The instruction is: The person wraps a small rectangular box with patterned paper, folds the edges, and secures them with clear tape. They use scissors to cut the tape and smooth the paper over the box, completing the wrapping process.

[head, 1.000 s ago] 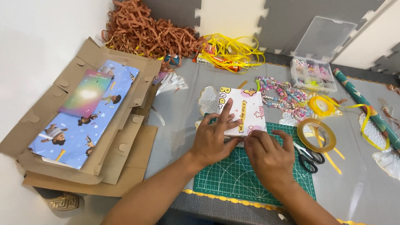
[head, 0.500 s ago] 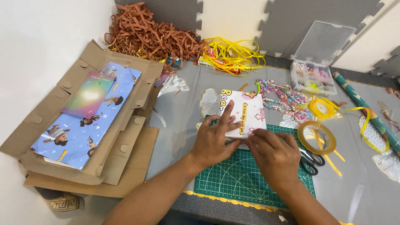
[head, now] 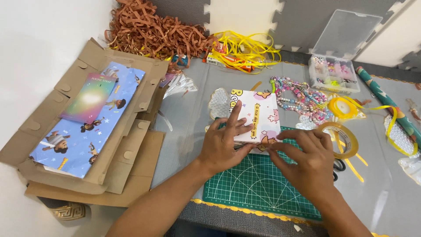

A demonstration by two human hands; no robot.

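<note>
A small box wrapped in white paper with pink and yellow cartoon prints [head: 258, 113] lies on the far edge of a green cutting mat [head: 258, 184]. My left hand [head: 226, 140] presses flat on its near left side, index finger stretched up along the paper. My right hand [head: 307, 156] is at the near right corner, fingertips pinching the paper's edge there. Both forearms come in from the bottom of the view.
Flattened cardboard [head: 70, 131] with blue printed wrapping paper [head: 83, 127] lies at the left. Brown paper shred [head: 153, 30] and yellow ribbon [head: 245, 48] sit at the back. Beads [head: 298, 94], a clear bead box [head: 335, 72], a tape roll [head: 342, 138] and a wrapping-paper roll [head: 386, 103] are at the right.
Both hands have stayed on the wrapped box. My right hand's fingers have worked a little along its near right corner, and the view has shifted slightly.
</note>
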